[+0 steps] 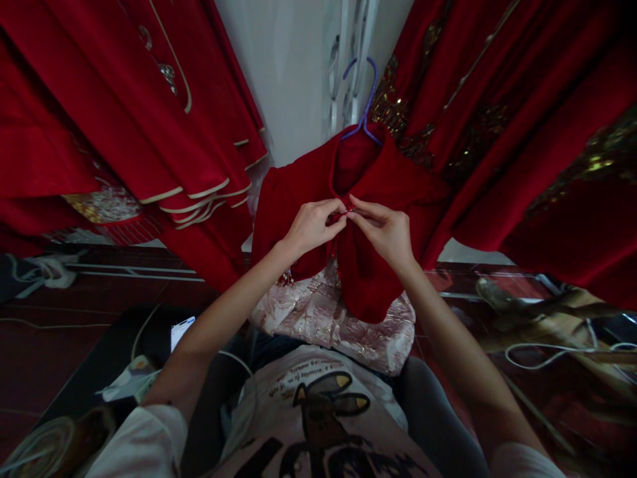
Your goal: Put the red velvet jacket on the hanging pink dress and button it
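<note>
A short red jacket with a wide collar hangs on a purple hanger in front of me. My left hand pinches the jacket's front edge just below the collar opening. From the other side my right hand pinches the same spot, thumb and fingers together. The fingertips of both hands meet there; a tiny shiny bit shows between them, too small to name. Under the jacket, pale pink brocade fabric with a metallic sheen lies across my lap.
Red garments with pale edging hang on the left. More red garments with gold sequins hang on the right. A lit phone lies by my left forearm. White cable loops at the right, near wooden pieces.
</note>
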{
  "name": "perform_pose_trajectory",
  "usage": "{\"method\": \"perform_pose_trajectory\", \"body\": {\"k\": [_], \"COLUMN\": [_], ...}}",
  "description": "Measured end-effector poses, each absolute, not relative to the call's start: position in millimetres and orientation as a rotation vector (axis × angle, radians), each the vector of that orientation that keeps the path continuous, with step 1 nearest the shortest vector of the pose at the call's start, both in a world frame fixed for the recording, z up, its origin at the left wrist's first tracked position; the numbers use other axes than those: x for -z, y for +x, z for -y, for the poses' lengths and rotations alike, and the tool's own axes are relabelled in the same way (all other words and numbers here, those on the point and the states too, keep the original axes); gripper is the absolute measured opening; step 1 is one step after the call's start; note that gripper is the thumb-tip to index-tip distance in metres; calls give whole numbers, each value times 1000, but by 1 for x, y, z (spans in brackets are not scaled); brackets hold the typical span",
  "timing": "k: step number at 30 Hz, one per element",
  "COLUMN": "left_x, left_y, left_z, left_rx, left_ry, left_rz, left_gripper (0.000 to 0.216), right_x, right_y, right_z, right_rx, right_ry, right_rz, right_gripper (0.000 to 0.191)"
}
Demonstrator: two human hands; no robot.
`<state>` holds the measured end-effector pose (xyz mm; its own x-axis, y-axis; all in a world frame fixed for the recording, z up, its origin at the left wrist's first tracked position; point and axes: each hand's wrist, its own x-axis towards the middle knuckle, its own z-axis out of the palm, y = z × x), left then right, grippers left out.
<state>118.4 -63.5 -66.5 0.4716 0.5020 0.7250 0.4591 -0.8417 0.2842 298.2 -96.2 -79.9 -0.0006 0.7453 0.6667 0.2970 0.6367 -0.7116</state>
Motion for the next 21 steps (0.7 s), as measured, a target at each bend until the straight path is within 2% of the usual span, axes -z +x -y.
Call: {"method": "perform_pose_trajectory", "body": {"k": [6, 11, 13, 18, 21], "left_x": [61, 75, 81, 83, 80], "left_y": [123, 137, 138, 132, 127], "left_z": [66, 76, 80, 85, 84], "left_rx": [-1176, -1364, -1420, -1341, -1313], "left_ry": [2884, 2538, 2308, 1866, 1777], "left_rz": [-903, -990, -927, -737, -692], "left_gripper": [15, 10, 15, 24, 29], "right_x": [84, 89, 94, 115, 133], "right_y": [298, 287, 286, 295, 298], "right_z": [96, 96, 97, 101, 101], "right_rx": [-495, -275, -211, -11, 166], "right_ry": [-901, -942, -922, -903, -1003], "right_rz": [1631, 1639, 1668, 1967, 2112], "right_gripper": [39, 43, 52, 90, 100]}}
